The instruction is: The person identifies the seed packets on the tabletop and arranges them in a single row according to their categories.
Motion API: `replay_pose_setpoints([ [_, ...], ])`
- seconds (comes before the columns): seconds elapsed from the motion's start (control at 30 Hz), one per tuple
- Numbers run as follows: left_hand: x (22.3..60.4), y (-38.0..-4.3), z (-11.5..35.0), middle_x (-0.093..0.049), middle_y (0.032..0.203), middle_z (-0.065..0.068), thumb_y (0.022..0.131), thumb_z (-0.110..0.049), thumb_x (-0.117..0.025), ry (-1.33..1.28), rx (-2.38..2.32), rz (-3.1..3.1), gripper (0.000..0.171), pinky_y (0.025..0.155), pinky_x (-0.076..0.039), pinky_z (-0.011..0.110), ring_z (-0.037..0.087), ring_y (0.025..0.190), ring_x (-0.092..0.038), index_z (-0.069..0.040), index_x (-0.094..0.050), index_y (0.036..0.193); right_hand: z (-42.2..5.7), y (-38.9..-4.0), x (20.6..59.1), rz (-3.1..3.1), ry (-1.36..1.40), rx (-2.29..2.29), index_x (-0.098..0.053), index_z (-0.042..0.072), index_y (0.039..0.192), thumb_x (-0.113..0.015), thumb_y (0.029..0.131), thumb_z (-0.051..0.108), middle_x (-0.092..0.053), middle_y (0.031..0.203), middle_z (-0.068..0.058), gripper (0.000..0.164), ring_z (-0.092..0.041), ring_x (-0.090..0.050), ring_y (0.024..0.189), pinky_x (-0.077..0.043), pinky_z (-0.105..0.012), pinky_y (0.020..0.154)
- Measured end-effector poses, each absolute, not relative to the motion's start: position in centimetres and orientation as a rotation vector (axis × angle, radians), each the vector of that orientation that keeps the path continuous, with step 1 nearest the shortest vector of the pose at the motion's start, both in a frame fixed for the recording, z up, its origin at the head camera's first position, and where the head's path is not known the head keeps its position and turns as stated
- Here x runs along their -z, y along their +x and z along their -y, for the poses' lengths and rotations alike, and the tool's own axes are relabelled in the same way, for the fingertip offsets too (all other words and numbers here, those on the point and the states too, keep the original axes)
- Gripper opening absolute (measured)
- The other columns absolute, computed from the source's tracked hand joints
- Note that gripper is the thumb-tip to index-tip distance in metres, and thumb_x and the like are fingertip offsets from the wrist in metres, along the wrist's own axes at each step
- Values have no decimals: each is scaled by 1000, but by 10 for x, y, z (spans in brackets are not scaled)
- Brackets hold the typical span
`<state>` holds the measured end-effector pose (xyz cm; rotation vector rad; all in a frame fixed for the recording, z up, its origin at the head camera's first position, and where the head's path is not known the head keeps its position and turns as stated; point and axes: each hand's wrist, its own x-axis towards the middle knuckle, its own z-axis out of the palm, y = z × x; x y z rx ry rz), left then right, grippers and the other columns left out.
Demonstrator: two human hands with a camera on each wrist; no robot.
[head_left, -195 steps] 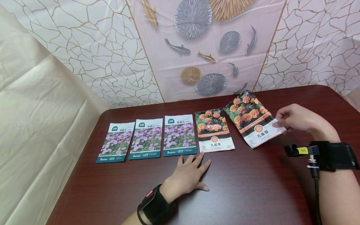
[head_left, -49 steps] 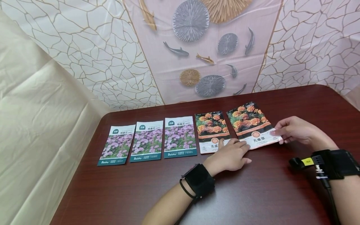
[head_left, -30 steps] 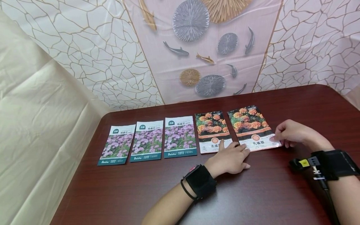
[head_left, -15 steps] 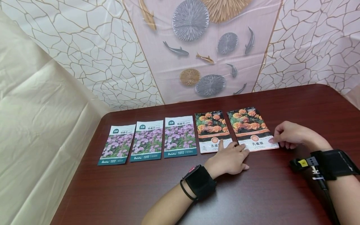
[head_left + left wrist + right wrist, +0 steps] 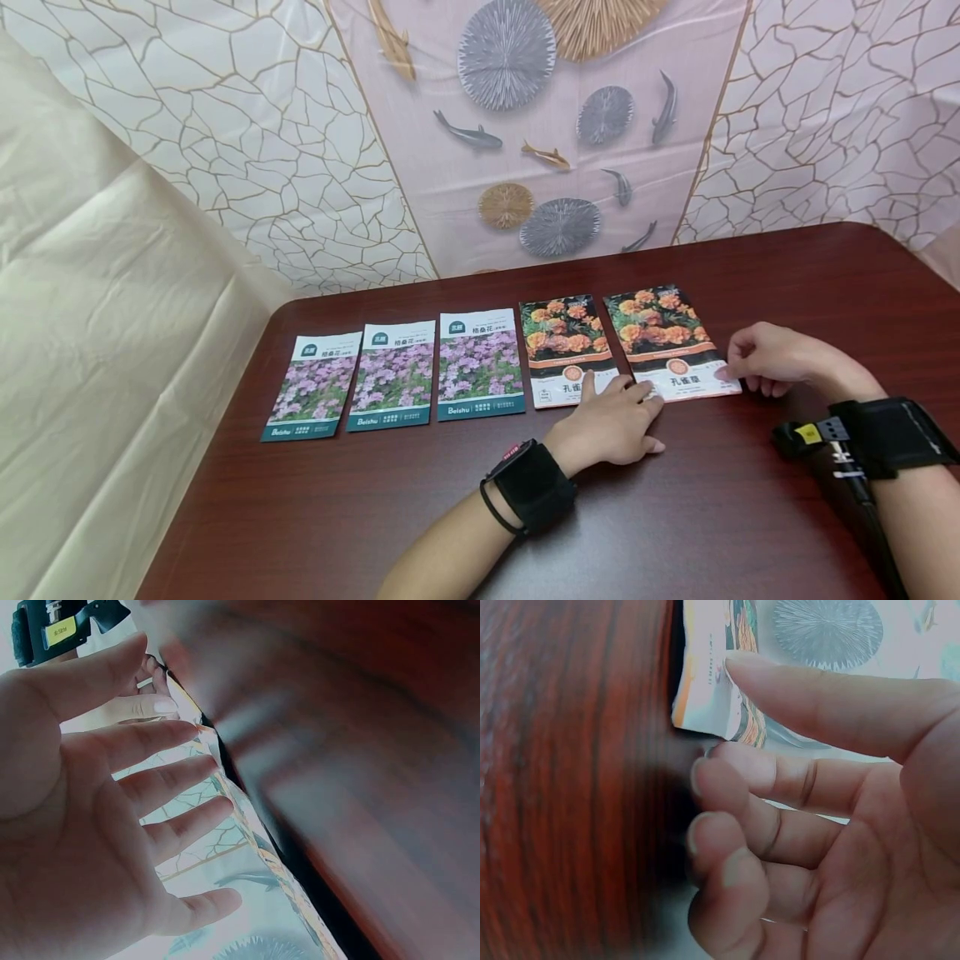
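Two seed packets with orange marigolds lie side by side: a left one [image 5: 566, 329] and a right one [image 5: 660, 325]. My right hand [image 5: 776, 358] pinches the right packet's lower right corner. In the right wrist view, the thumb of my right hand [image 5: 840, 825] presses the face of that packet [image 5: 709, 667], the index finger is at its edge and the other fingers curl. My left hand [image 5: 607, 421] rests with spread fingers over the lower edges of both marigold packets, covering part of them. The left wrist view shows my left hand [image 5: 97, 810] with its fingers extended.
Three purple-flower seed packets, the left [image 5: 312, 383], middle [image 5: 392, 375] and right [image 5: 480, 367], continue the row leftward on the dark red wooden table [image 5: 300, 508]. A patterned cloth backdrop [image 5: 300, 142] hangs behind the table, with a cream cloth [image 5: 127, 333] at left.
The right marigold packet, earlier raised and tilted in my right hand, has come down flat and straighter beside its neighbour. My left hand has moved right onto the marigold packets' lower edges.
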<state>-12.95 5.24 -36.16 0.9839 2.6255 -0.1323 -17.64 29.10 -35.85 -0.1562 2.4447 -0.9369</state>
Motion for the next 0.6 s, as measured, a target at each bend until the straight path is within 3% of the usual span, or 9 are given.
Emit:
replay_pose_setpoints([
  [0.6, 348, -135, -29, -20, 150, -6, 90, -50, -47, 912, -45, -2733, 60, 108, -11, 50, 14, 136, -15, -29, -29, 143, -290, -177, 358, -2452, -157, 895, -50, 4, 74, -60, 88, 31, -49, 58, -3, 32, -14, -47, 47, -44, -29, 45],
])
